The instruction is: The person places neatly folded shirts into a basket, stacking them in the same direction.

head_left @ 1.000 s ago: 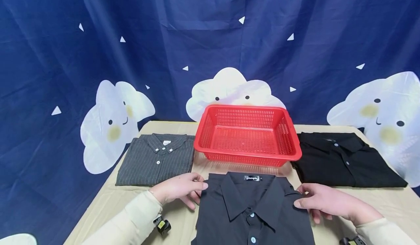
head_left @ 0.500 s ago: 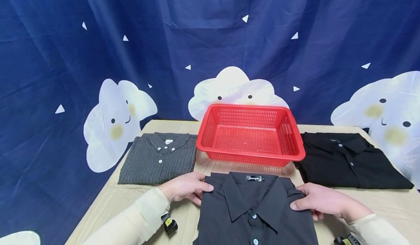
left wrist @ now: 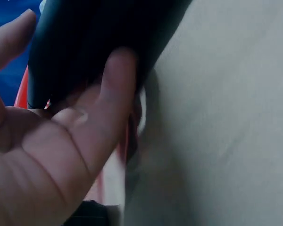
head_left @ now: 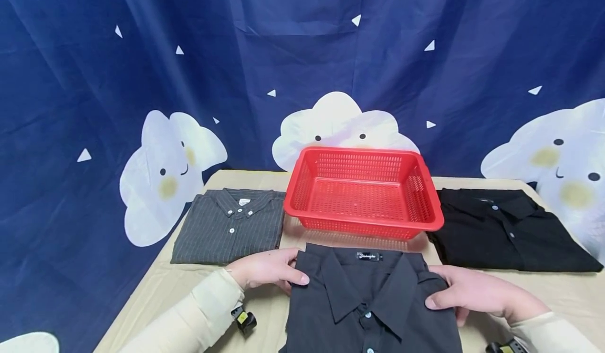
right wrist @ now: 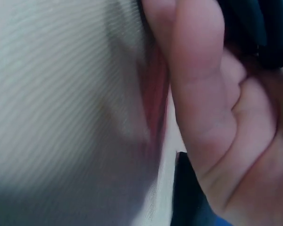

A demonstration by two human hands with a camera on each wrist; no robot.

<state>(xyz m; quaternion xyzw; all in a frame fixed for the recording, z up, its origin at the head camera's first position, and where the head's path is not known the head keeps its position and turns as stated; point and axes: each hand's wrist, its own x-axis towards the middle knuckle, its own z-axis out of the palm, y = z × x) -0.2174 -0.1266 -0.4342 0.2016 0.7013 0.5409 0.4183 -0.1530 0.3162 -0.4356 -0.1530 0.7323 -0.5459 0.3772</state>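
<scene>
A folded dark shirt (head_left: 350, 300), collar and printed label at its far edge, lies between both hands at the front of the table in the head view. My left hand (head_left: 271, 269) grips its left side near the shoulder, thumb on top and fingers under the cloth. On the opposite side my right hand (head_left: 479, 292) holds the edge the same way. The left wrist view has the left fingers (left wrist: 115, 89) beneath the dark folded layers. Curled fingers (right wrist: 198, 70) also show under the shirt in the right wrist view. The shirt's lower end runs out of the frame.
A red plastic basket (head_left: 364, 224) stands just beyond the shirt, with nothing inside. To its left lies a folded striped grey shirt (head_left: 227, 237); a folded black shirt (head_left: 515, 242) lies to its right. A blue cloud-print curtain (head_left: 302, 43) hangs behind the table.
Both hands have closed in on the shirt's sides, their fingers passing under the cloth and their thumbs settling on top. The shirt's far edge has risen slightly.
</scene>
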